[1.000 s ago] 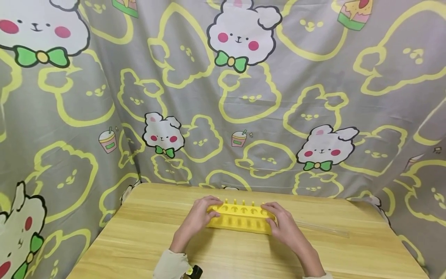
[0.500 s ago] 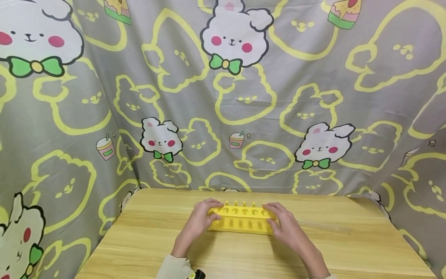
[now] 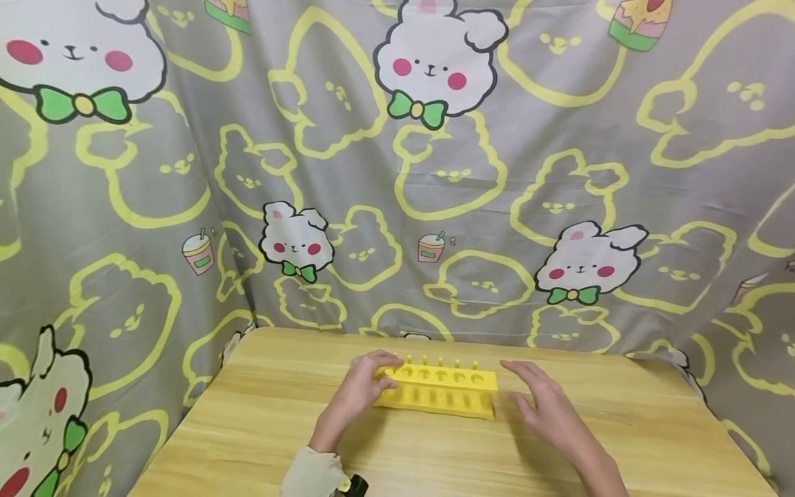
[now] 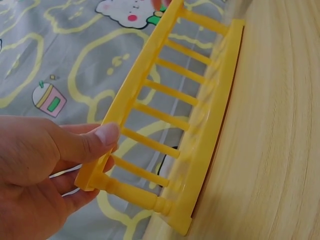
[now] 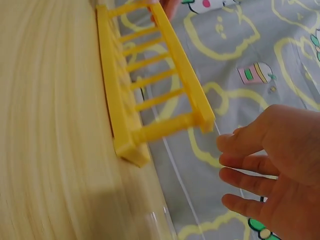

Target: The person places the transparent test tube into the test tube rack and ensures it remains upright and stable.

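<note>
Head view: the left grip (image 3: 361, 383) has hold of the rack (image 3: 441, 386) at its left end, and the rack stands upright on the counter (image 3: 410, 455) between both grips; the right grip (image 3: 549, 407) is wide, just off the opposite end, a faint clear stick (image 3: 605, 413) beyond it. Left wrist: thumb (image 4: 107, 135) on the rack's top, fingers around the far side. Right wrist: fingers parted, the rack near but untouched, curtain (image 5: 235, 105) behind.

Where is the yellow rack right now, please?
In the head view, the yellow rack stands on the wooden table, below centre, between the left hand, which grips its left end, and the right hand, just apart from it.
</note>
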{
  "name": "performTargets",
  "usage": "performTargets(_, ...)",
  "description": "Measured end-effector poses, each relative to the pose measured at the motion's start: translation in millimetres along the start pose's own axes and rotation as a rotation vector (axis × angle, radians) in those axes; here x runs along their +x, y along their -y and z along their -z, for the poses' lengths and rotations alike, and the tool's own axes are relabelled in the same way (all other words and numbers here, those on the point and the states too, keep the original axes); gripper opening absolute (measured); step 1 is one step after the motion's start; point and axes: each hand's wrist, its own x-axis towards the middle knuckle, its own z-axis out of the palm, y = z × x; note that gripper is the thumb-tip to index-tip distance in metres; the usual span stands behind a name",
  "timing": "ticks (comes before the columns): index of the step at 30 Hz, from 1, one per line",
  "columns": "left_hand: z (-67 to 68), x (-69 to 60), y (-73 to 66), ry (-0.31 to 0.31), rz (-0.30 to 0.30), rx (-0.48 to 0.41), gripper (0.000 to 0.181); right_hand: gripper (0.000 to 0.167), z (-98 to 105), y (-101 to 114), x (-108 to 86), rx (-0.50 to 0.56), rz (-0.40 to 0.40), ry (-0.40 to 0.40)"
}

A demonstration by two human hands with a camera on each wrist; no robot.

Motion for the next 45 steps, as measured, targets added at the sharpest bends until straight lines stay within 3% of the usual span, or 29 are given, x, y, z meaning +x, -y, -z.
performTargets(7, -3.9, -0.6, -0.3, 0.013, 0.002, -0.027, 0.036, 0.062, 12, -16, -10.3, -0.061, -0.016, -0.057)
performTargets(15, 0.7, -0.9, -0.9, 0.017, 0.023, -0.029, 0.037, 0.057, 13, -29, -14.1, -0.084, -0.038, -0.064)
performTargets(21, 0.4, 3.0, -2.2, 0.019, -0.003, -0.025, 0.037, 0.056, 17, -41, -21.5, -0.102, -0.060, -0.077)
performTargets(29, 0.5, 0.1, -2.6, 0.004, 0.006, -0.019, 0.037, 0.053, 17, -51, -23.6, -0.098, -0.058, -0.070)
performTargets(33, 0.7, -1.6, -2.5, 0.006, 0.006, -0.015, 0.037, 0.050, 17, -54, -26.3, -0.077, -0.099, -0.039)
performTargets(39, 1.0, -2.3, -1.8, 0.012, 0.017, -0.016, 0.036, 0.047, 18, -62, -30.2, -0.047, -0.195, 0.073)
performTargets(45, 0.2, -2.4, -2.0, 0.019, 0.037, -0.022, 0.037, 0.047, 19, -68, -31.7, -0.060, -0.222, 0.111)
